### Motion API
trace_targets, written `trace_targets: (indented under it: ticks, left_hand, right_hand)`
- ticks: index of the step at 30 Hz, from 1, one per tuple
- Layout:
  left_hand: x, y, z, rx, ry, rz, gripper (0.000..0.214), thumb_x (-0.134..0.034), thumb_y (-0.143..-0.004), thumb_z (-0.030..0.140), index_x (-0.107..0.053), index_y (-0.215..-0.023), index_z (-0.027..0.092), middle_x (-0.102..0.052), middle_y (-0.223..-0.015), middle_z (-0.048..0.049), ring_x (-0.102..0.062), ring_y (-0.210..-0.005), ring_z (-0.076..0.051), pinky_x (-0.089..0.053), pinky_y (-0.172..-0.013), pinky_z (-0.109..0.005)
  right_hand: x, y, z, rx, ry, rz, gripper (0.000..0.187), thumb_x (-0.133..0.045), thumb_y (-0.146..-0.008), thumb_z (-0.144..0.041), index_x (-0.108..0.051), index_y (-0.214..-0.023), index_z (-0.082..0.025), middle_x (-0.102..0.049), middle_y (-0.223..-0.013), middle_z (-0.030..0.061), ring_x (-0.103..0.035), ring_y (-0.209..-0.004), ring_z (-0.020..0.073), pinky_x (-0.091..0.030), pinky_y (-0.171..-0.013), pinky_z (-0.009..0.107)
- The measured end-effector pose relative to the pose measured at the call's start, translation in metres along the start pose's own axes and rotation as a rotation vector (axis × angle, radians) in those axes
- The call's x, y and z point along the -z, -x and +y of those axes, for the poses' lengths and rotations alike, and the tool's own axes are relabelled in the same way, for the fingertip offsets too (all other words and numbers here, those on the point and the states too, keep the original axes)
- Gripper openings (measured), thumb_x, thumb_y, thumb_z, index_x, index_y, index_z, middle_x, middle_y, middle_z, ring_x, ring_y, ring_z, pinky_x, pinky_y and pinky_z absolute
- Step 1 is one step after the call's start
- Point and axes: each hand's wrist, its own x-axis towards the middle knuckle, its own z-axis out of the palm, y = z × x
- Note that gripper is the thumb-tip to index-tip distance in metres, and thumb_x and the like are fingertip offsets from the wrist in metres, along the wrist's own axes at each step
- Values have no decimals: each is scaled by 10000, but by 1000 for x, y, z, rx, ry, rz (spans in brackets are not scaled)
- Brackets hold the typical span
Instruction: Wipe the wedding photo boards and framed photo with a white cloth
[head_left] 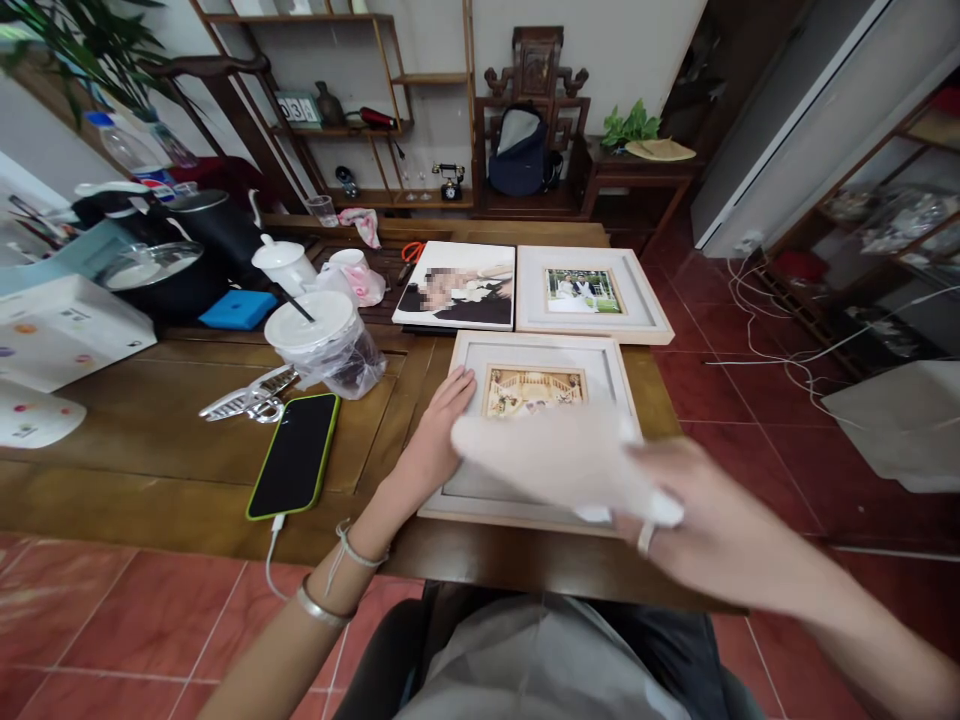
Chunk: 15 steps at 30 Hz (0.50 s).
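A pale wooden picture frame (609, 372) with a small photo in its middle lies on the wooden table (180, 440) in front of me. My left hand (439, 425) rests flat on the frame's left edge, fingers stretched out. My right hand (694, 520) is raised over the frame's lower right, closed on a white cloth (551, 460) that is blurred by motion and covers part of the glass. A ring shows on one finger.
Two more pictures lie behind: an unframed print (459, 285) and a white frame (592, 293). To the left lie a green-cased phone (295, 455) on a cable, a metal clip (251, 400), a lidded plastic cup (326, 345), a blue box (238, 309) and pots. Cables run over the red tile floor (757, 400).
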Motion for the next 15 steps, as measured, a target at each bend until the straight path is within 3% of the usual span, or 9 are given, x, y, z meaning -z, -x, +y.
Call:
trace_targets:
  ticks: [2, 3, 5, 6, 8, 9, 12, 15]
  left_hand:
    - [1, 0, 3, 27, -17, -9, 487, -354, -864, 47, -474, -1332, 107, -460, -1406, -169, -311, -1385, -242, -293, -1134, -495]
    - [1, -1, 5, 39, -23, -12, 489, -341, -862, 37, -479, -1328, 97, -465, -1401, -172, -313, -1384, -242, -293, -1135, -492]
    - [1, -1, 6, 45, -23, -18, 499, -333, -859, 28, -475, -1333, 99, -466, -1402, -167, -318, -1382, -243, -298, -1132, -496]
    - [1, -1, 7, 43, -21, -16, 507, -335, -857, 25, -471, -1338, 108, -463, -1406, -161, -317, -1382, -244, -301, -1129, -503]
    - [0, -1, 6, 37, -19, -9, 521, -337, -853, 19, -463, -1347, 125, -463, -1408, -152, -321, -1380, -247, -306, -1123, -518]
    - [1, -2, 6, 36, -20, -6, 524, -339, -851, 17, -463, -1348, 129, -468, -1404, -151, -327, -1377, -249, -308, -1121, -524]
    - [3, -4, 9, 41, -30, -6, 529, -340, -844, 11, -475, -1340, 141, -494, -1380, -137, -332, -1374, -249, -312, -1123, -518]
    - [6, -8, 14, 30, -26, -29, 555, -326, -841, -1, -470, -1348, 175, -486, -1388, -111, -312, -1383, -236, -308, -1129, -506]
  right_hand:
    - [10, -17, 15, -9, 132, 274, 150, -507, -717, -86, -555, -680, -223, -551, -546, -38, -553, -501, 135, -444, -452, 240]
    - [12, -27, 22, -7, 255, 415, 150, -511, -728, -89, -552, -671, -221, -574, -580, -19, -590, -563, 158, -470, -493, 262]
    - [11, -49, 35, 24, 528, 606, 153, -516, -760, -86, -603, -732, -208, -667, -862, 66, -630, -948, 269, -528, -727, 382]
    - [7, -62, 40, 52, 634, 612, 156, -517, -787, -94, -630, -778, -201, -648, -1069, 96, -521, -1170, 321, -484, -873, 475]
    - [-7, -87, 51, 113, 734, 479, 154, -523, -843, -136, -661, -851, -201, -479, -1378, 69, -216, -1389, 351, -285, -1048, 610]
    - [-16, -100, 56, 145, 751, 380, 172, -522, -859, -149, -667, -917, -219, -413, -1441, 36, -152, -1409, 338, -207, -1079, 632]
    - [-45, -129, 69, 298, 742, 95, 330, -561, -838, -120, -617, -1134, -253, -342, -1496, 22, -112, -1415, 333, -91, -1110, 638]
    - [-65, -140, 79, 376, 715, -106, 463, -574, -799, -58, -563, -1230, -226, -453, -1426, 66, -192, -1398, 323, -139, -1120, 602]
